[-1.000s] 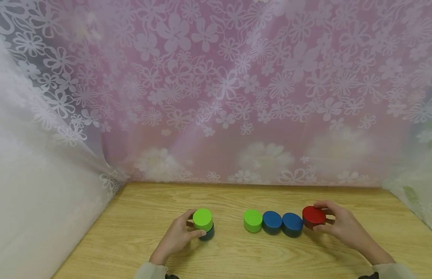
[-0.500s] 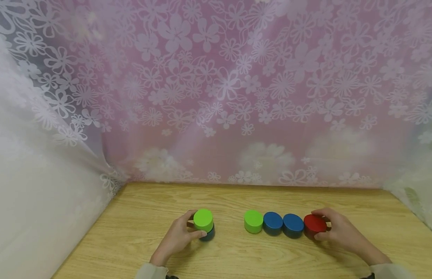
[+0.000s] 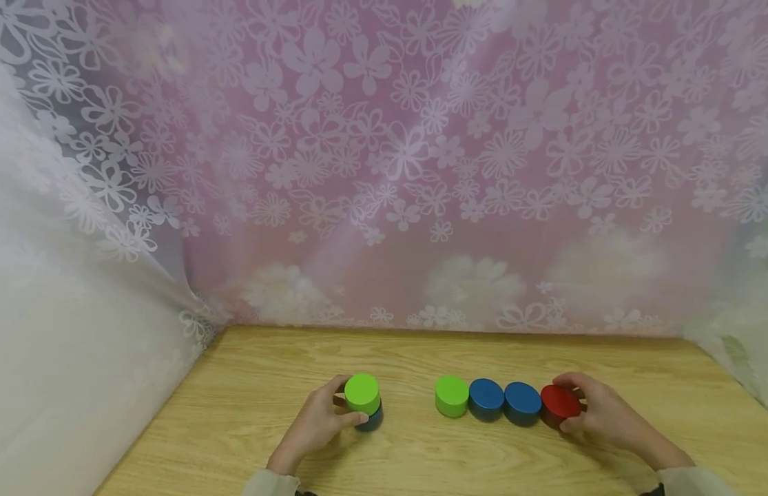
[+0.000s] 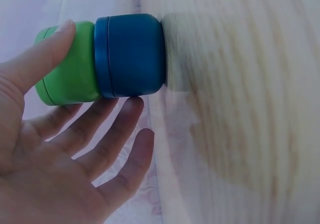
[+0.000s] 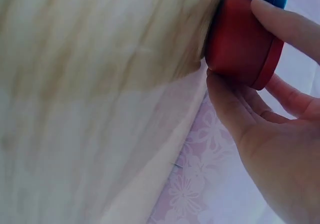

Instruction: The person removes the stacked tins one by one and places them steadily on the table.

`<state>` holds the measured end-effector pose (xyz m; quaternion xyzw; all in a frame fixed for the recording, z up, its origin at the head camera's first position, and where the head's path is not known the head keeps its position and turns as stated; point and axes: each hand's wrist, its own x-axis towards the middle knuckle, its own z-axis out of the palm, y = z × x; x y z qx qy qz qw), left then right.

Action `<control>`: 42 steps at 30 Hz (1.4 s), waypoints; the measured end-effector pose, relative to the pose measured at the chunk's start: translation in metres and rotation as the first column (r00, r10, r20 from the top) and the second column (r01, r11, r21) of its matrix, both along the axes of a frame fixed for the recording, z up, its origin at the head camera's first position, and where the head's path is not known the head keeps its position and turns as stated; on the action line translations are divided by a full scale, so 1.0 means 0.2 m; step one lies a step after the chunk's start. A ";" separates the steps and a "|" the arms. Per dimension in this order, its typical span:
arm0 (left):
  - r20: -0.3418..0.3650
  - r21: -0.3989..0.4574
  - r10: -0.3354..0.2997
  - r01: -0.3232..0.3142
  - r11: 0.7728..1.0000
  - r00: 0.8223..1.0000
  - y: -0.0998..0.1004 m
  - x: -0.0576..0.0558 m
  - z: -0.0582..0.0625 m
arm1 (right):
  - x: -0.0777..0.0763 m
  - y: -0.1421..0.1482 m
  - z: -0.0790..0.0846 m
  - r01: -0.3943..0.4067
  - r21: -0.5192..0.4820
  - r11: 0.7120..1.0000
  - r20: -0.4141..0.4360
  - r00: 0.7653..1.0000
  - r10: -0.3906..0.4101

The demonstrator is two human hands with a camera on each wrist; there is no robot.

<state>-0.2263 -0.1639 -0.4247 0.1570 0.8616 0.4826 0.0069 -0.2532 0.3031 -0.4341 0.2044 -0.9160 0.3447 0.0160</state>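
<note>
My left hand [image 3: 317,421] pinches a green round tin [image 4: 75,66] between thumb and fingers. That tin sits on top of a blue tin [image 4: 135,53], which stands on the table, and fingertips reach along the blue one's side too. At the right, my right hand [image 3: 603,413] grips a red tin [image 5: 240,41] by its sides, thumb in front and fingers behind. The red tin rests on the table at the right end of a row. Beside it come a blue tin [image 3: 523,403], a second blue tin [image 3: 485,399] and a green tin [image 3: 452,396].
The wood-grain table [image 3: 408,455] runs back to a pink flowered curtain [image 3: 384,172]. A white sheet [image 3: 67,331] hangs along the left side, and another pale curtain [image 3: 743,331] along the right. Bare tabletop separates the left stack from the row.
My right hand has lowered the red tin onto the table, against the right end of the row. The left hand stays on the stack as before.
</note>
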 end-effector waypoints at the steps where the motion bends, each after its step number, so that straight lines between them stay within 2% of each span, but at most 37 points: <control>1: 0.001 0.002 -0.002 0.002 1.000 1.000 0.00 0.00 0.00 | 0.00 0.00 0.00 -0.007 -0.009 1.000 0.006 1.000 0.007; 5: -0.014 -0.010 -0.014 0.013 1.000 1.000 0.00 0.00 0.00 | 0.00 -0.02 0.03 -0.022 -0.052 0.998 -0.017 1.000 0.021; 9: -0.023 -0.026 -0.009 0.009 1.000 1.000 -0.01 0.00 0.00 | -0.01 -0.07 0.08 0.008 -0.064 0.998 -0.121 0.992 -0.016; 14: -0.017 -0.030 -0.003 0.003 1.000 1.000 -0.01 0.00 0.00 | -0.01 -0.20 0.16 0.033 -0.117 0.993 -0.215 0.975 -0.058; 17: 0.007 -0.039 -0.001 0.002 0.999 1.000 -0.01 0.00 0.00 | 0.00 -0.30 0.19 0.009 -0.169 0.986 -0.252 0.966 -0.052; 22: 0.040 -0.043 -0.012 0.014 0.999 0.999 -0.01 0.00 0.01 | 0.00 -0.46 0.23 -0.039 -0.249 0.968 -0.210 0.978 -0.014; 26: 0.039 -0.034 -0.021 0.022 0.999 0.999 -0.02 0.01 0.01 | -0.01 -0.58 0.24 -0.091 -0.315 0.945 -0.167 0.985 0.039; 32: 0.046 -0.026 -0.013 0.015 1.000 0.999 -0.02 0.01 0.01 | -0.03 -0.74 0.22 -0.184 -0.353 0.917 -0.155 0.978 0.136; 42: 0.069 -0.026 -0.003 0.005 1.000 0.998 -0.03 0.01 -0.01 | -0.04 -0.96 0.18 -0.269 -0.367 0.890 -0.103 0.963 0.249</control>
